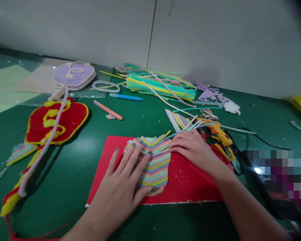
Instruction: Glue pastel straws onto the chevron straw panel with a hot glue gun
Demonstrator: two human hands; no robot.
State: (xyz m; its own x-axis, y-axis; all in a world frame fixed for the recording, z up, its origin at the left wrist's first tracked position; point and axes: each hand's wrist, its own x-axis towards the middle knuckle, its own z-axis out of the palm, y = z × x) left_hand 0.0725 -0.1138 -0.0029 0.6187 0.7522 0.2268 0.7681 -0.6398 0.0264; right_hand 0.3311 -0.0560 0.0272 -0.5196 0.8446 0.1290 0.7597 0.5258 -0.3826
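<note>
A plain, pale grey wall (90, 30) fills the upper part of the view and meets the far edge of a deep green tabletop (72, 174). A thin dark seam (152, 33) runs down the wall near its middle, leaning slightly, and a short dark mark (171, 8) sits beside its upper end. The tabletop is smooth, with a soft sheen and small pale specks scattered over it. The light is dim and diffuse, and a faint, blurred shadow (203, 74) lies low on the wall, right of the seam. The upper right corner falls into darkness.
</note>
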